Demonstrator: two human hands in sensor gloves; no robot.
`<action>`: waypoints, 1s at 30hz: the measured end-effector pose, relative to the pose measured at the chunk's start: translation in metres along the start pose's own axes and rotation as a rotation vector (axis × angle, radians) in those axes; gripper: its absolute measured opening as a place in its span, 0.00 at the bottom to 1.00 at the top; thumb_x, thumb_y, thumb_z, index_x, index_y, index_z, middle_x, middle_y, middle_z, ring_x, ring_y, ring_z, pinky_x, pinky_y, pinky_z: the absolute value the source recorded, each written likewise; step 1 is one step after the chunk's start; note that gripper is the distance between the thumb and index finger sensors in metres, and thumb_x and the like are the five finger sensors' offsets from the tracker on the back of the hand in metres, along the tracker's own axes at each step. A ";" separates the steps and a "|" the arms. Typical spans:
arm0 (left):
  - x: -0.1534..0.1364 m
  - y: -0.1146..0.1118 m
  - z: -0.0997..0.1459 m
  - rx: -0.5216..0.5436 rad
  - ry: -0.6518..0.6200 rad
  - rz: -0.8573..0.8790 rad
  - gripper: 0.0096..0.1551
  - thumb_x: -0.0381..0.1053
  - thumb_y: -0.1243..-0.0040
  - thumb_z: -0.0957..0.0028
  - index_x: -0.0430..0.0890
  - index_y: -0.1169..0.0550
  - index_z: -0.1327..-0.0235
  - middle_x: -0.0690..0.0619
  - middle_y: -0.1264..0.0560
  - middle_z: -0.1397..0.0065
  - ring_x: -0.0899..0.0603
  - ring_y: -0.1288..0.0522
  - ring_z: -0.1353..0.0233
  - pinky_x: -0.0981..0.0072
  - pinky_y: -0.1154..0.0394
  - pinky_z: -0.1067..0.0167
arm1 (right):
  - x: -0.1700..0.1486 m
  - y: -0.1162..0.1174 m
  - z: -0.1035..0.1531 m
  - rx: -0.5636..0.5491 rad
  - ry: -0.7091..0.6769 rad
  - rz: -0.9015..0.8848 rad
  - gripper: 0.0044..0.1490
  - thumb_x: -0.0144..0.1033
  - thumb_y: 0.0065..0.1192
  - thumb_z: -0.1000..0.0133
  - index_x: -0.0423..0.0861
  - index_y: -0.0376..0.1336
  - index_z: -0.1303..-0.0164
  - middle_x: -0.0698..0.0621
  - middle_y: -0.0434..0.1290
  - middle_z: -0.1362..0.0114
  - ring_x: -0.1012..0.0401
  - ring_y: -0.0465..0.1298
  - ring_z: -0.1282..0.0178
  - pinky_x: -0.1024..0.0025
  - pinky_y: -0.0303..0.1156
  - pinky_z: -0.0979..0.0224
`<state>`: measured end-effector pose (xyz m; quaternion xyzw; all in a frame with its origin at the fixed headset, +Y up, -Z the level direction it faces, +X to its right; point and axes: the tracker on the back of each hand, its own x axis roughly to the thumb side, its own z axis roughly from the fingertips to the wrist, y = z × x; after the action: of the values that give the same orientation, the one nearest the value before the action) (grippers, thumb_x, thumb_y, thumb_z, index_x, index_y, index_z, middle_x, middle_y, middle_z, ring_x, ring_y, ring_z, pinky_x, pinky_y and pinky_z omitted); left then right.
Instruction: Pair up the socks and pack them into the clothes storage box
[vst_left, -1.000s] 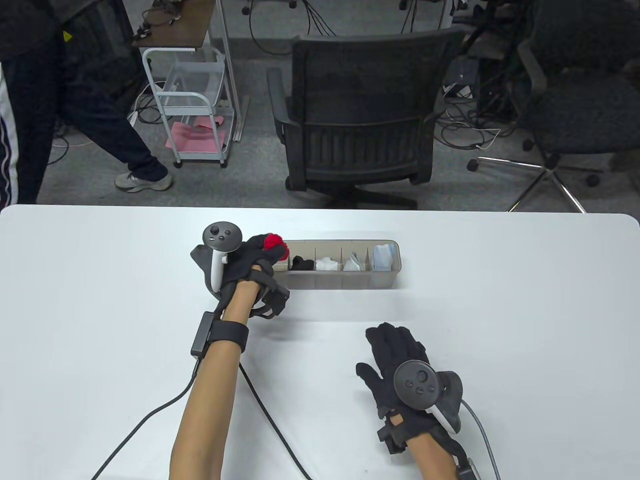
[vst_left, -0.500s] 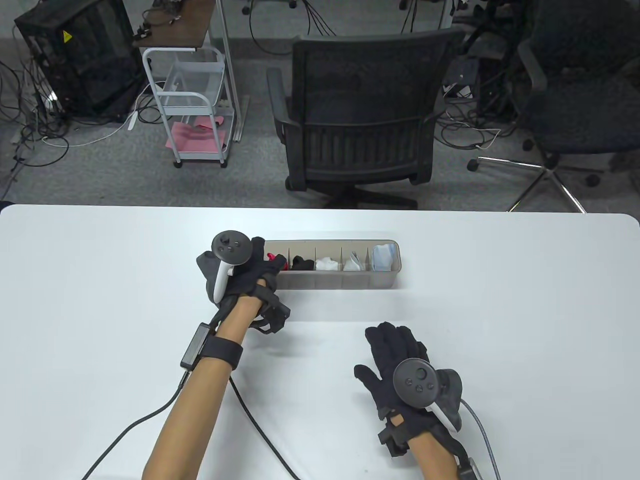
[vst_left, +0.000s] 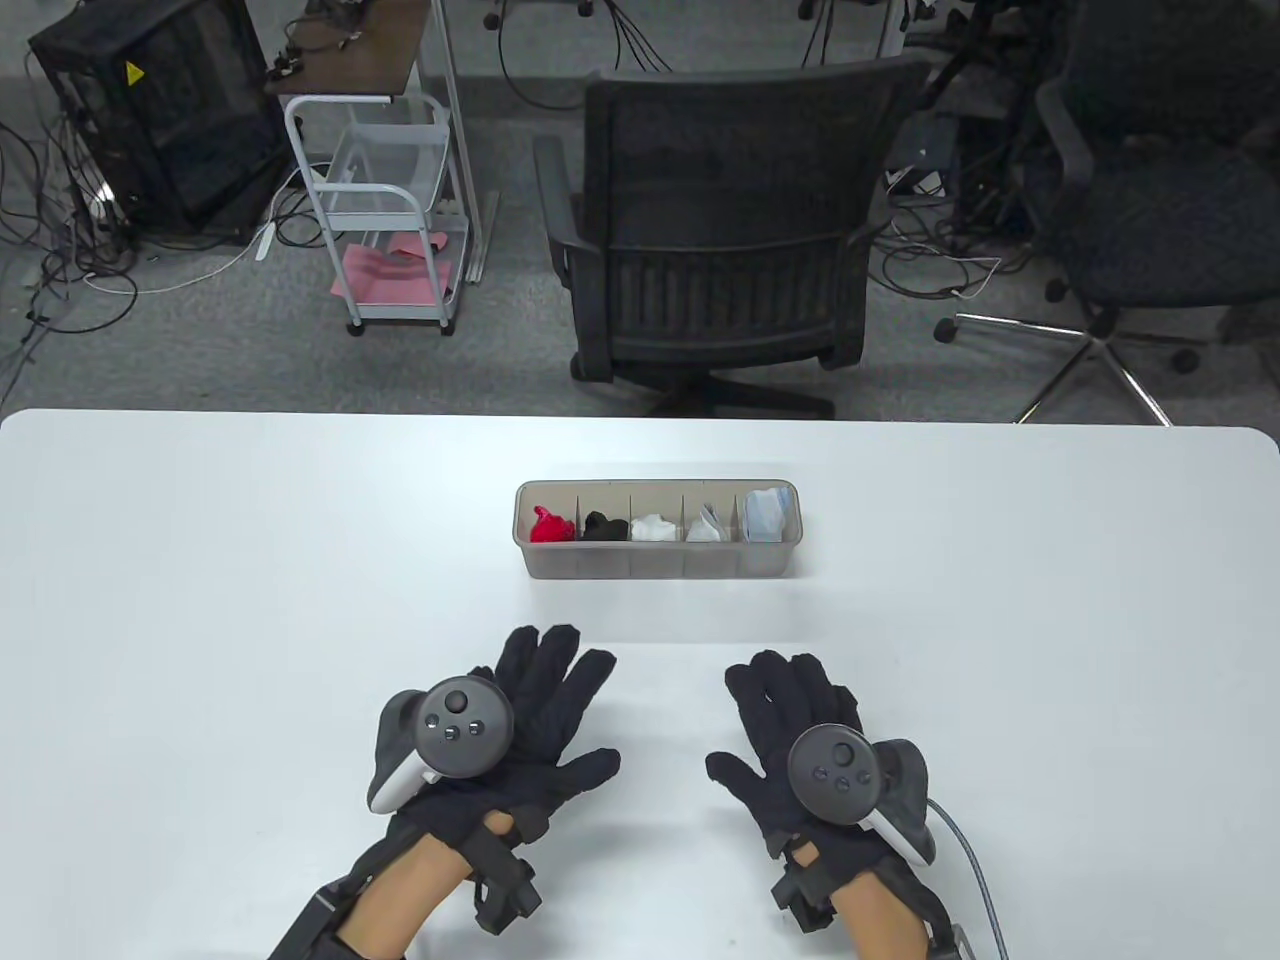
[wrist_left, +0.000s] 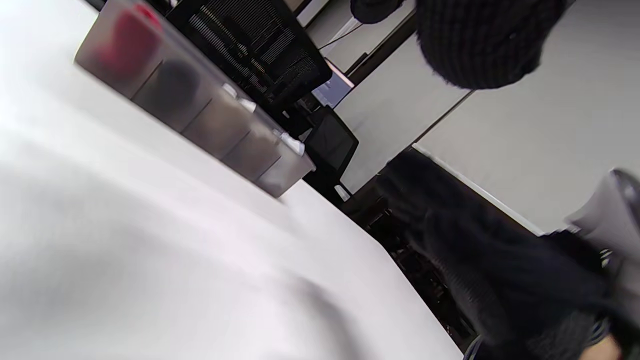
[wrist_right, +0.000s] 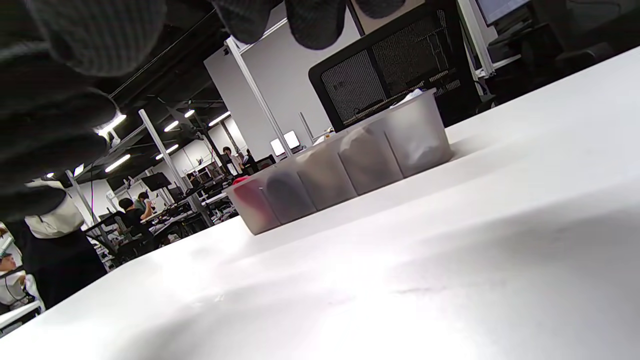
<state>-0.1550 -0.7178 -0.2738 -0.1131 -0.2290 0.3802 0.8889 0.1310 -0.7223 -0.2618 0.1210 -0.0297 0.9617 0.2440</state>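
Note:
A translucent grey storage box (vst_left: 655, 570) with several compartments stands mid-table. From left to right it holds red socks (vst_left: 550, 526), black socks (vst_left: 603, 526), white socks (vst_left: 653, 528), a pale folded pair (vst_left: 709, 524) and a light blue pair (vst_left: 767, 514). My left hand (vst_left: 545, 690) lies flat on the table near the front edge, fingers spread, holding nothing. My right hand (vst_left: 790, 700) lies flat beside it, also empty. In the left wrist view the box (wrist_left: 200, 105) shows the red socks (wrist_left: 127, 42) at its near end. The right wrist view shows the box (wrist_right: 345, 170) from table level.
A white table (vst_left: 1000, 650) carries only the box and my hands. Behind its far edge stand a black mesh chair (vst_left: 720, 230), a white cart (vst_left: 385, 210) at the left and another chair (vst_left: 1150, 200) at the right. Cables trail from my wrists off the front edge.
My left hand let go of the red socks in the box's leftmost compartment and drew back to the front of the table, now lying flat. The right hand stayed put.

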 end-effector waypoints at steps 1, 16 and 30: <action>-0.005 -0.008 -0.001 -0.023 0.012 0.010 0.51 0.67 0.46 0.50 0.60 0.55 0.18 0.50 0.70 0.13 0.31 0.78 0.16 0.19 0.75 0.37 | 0.000 0.000 0.001 -0.002 -0.005 0.004 0.51 0.65 0.56 0.53 0.60 0.45 0.21 0.49 0.48 0.09 0.47 0.40 0.11 0.37 0.40 0.19; -0.017 -0.017 -0.004 -0.028 0.036 0.009 0.50 0.67 0.46 0.50 0.60 0.54 0.18 0.50 0.70 0.13 0.32 0.76 0.15 0.19 0.75 0.36 | -0.001 0.005 0.000 0.031 0.003 0.003 0.51 0.65 0.56 0.53 0.60 0.45 0.21 0.49 0.48 0.09 0.47 0.40 0.11 0.37 0.40 0.19; -0.016 -0.017 -0.001 -0.024 0.030 0.004 0.50 0.67 0.46 0.50 0.60 0.54 0.18 0.49 0.69 0.13 0.31 0.76 0.15 0.19 0.75 0.36 | 0.003 0.007 0.001 0.034 -0.012 0.011 0.50 0.65 0.56 0.53 0.60 0.45 0.21 0.49 0.48 0.09 0.47 0.40 0.11 0.37 0.40 0.19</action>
<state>-0.1535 -0.7415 -0.2739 -0.1299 -0.2199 0.3774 0.8901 0.1253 -0.7273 -0.2604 0.1307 -0.0155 0.9626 0.2366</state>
